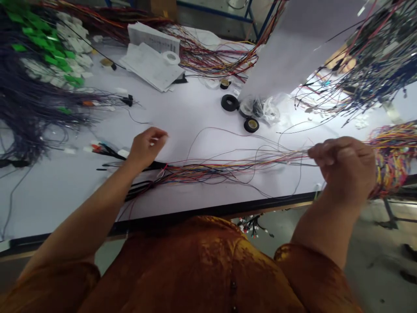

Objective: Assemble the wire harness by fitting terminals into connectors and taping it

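Note:
A long bundle of thin coloured wires lies across the white table, with black sleeved branches at its left end. My right hand is closed at the bundle's right end, its fingertips pinching several thin wires. Above the left end hovers my left hand, thumb and forefinger brought together; whatever they hold, if anything, is too small to make out. Near the left wrist, small orange and blue connectors end the black branches. One loose thin wire arcs up behind the bundle.
Black tape rolls and a clear plastic bag lie behind the bundle. Papers carry a white tape roll. Dark wires with green and white connectors heap at left. More wires hang at right. The table's black edge runs before me.

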Demonstrator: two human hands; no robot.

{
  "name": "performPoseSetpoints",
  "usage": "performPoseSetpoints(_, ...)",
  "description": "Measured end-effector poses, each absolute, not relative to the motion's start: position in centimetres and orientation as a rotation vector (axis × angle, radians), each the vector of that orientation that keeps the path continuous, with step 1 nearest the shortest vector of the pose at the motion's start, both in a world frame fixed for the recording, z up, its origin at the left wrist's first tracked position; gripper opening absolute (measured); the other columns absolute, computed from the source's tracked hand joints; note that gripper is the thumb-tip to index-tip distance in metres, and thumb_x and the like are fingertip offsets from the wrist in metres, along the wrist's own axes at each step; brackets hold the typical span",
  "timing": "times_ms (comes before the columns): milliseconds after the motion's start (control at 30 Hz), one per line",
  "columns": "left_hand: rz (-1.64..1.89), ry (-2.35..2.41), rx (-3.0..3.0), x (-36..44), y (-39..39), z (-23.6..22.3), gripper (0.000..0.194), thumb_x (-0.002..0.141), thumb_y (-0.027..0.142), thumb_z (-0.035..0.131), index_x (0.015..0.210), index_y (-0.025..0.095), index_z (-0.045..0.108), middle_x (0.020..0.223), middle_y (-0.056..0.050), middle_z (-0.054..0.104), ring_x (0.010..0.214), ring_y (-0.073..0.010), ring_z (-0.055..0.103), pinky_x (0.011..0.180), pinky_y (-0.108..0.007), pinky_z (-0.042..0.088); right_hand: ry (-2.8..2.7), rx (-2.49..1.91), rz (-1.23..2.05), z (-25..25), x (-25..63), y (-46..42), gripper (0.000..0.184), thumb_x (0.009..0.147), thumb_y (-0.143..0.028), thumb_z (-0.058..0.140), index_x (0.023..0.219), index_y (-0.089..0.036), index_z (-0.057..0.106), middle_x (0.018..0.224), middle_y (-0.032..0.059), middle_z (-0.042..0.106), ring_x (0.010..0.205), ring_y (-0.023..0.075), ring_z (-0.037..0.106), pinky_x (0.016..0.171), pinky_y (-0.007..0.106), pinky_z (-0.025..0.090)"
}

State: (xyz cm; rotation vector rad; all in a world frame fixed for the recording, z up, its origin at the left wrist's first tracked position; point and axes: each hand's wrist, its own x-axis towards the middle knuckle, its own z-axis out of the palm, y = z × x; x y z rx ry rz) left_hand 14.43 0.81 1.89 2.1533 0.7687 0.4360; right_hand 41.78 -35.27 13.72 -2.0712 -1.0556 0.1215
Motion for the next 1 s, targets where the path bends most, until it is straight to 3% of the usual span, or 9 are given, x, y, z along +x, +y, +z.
performPoseSetpoints(67, -0.001, 0.377, 1.86, 14.4, -3.5, 4.5, 0.021, 0.091, 0.041, 0.057, 0.09, 0.024, 0.068, 0.087, -0.003, 0.073, 0.085, -0.0221, 0.068, 0.078, -0.039, 0.054, -1.175, -2.051, 0.469, 14.6, 39.2, -34.5, 0.027, 0.088, -0.056, 0.056, 0.083, -0.03, 0.064, 0.06, 0.002, 0.053, 0.049, 0.0162, 0.045, 0.045, 0.033, 0.036)
performPoseSetpoints(167, -0.359, -0.139, 1.877, 15.2, -9.5, 7.0, 0.024, 0.084, 0.036, 0.069, 0.103, 0.022, 0.068, 0.1, -0.005, 0.073, 0.088, -0.0223, 0.068, 0.076, -0.037, 0.054, -1.369, -2.063, 0.779, 15.0, 37.2, -32.6, 0.019, 0.089, -0.043, 0.063, 0.084, -0.027, 0.071, 0.067, 0.0009, 0.062, 0.055, 0.0128, 0.052, 0.049, 0.028, 0.04)
performPoseSetpoints(333, 0.403, 0.121, 1.968, 20.2, -13.2, 7.2, 0.055, 0.078, 0.03, 0.076, 0.126, 0.014, 0.054, 0.135, -0.018, 0.056, 0.127, -0.03, 0.052, 0.109, -0.049, 0.04, -1.589, -2.049, 0.735, 14.9, 36.6, -30.4, 0.031, 0.093, -0.041, 0.057, 0.073, -0.021, 0.066, 0.058, -0.0025, 0.055, 0.055, 0.0094, 0.047, 0.051, 0.024, 0.037)
performPoseSetpoints(433, 0.126, -0.059, 1.792, 24.4, -15.1, 7.0, 0.083, 0.072, 0.034, 0.082, 0.141, 0.012, 0.042, 0.152, -0.022, 0.041, 0.141, -0.0307, 0.042, 0.117, -0.048, 0.033, -1.583, -2.082, 0.67, 15.3, 36.7, -30.4, 0.032, 0.095, -0.041, 0.053, 0.073, -0.021, 0.064, 0.059, -0.0027, 0.055, 0.055, 0.0094, 0.047, 0.053, 0.024, 0.037)
performPoseSetpoints(567, -0.231, -0.245, 1.424, 28.6, -19.2, 8.6, 0.054, 0.083, 0.013, 0.069, 0.133, 0.011, 0.051, 0.134, -0.021, 0.062, 0.122, -0.0218, 0.061, 0.099, -0.037, 0.05, -1.373, -2.141, 0.234, 16.2, 37.9, -30.4, 0.026, 0.095, -0.037, 0.053, 0.078, -0.022, 0.066, 0.057, -0.0035, 0.051, 0.051, 0.01, 0.043, 0.051, 0.027, 0.033)
performPoseSetpoints(633, -0.266, -0.302, 1.318, 29.6, -20.2, 10.6, 0.028, 0.098, 0.017, 0.045, 0.121, 0.011, 0.059, 0.102, -0.014, 0.076, 0.09, -0.0134, 0.072, 0.08, -0.033, 0.054, -1.269, -2.106, 0.035, 16.7, 39.1, -30.7, 0.023, 0.093, -0.035, 0.055, 0.077, -0.023, 0.067, 0.055, -0.0037, 0.047, 0.05, 0.0105, 0.04, 0.051, 0.028, 0.03)
performPoseSetpoints(700, -0.207, -0.279, 1.324, 30.0, -19.7, 13.2, 0.031, 0.1, 0.02, 0.035, 0.102, 0.008, 0.064, 0.069, -0.002, 0.073, 0.064, -0.0069, 0.066, 0.065, -0.028, 0.049, -1.189, -2.041, -0.116, 17.1, 40.6, -31.2, 0.024, 0.093, -0.035, 0.055, 0.075, -0.024, 0.067, 0.056, -0.0024, 0.046, 0.051, 0.0118, 0.039, 0.052, 0.029, 0.029)
performPoseSetpoints(833, -0.132, -0.232, 1.552, 28.8, -15.7, 19.3, 0.029, 0.098, 0.014, 0.036, 0.096, 0.008, 0.064, 0.048, 0.011, 0.058, 0.052, -0.001, 0.056, 0.059, -0.024, 0.041, -0.999, -1.827, -0.352, 16.5, 43.5, -32.6, 0.031, 0.093, -0.043, 0.057, 0.07, -0.025, 0.067, 0.05, -0.0025, 0.039, 0.044, 0.0128, 0.031, 0.048, 0.032, 0.021)
performPoseSetpoints(1000, -0.035, -0.019, 1.954, 22.2, -9.5, 22.5, 0.027, 0.09, 0.023, 0.061, 0.067, 0.013, 0.07, 0.048, 0.01, 0.052, 0.061, -0.0096, 0.067, 0.066, -0.025, 0.051, -0.925, -1.831, -0.228, 13.2, 45.3, -33.2, 0.031, 0.09, -0.044, 0.059, 0.068, -0.024, 0.067, 0.047, -0.0038, 0.036, 0.043, 0.0125, 0.029, 0.048, 0.033, 0.02)
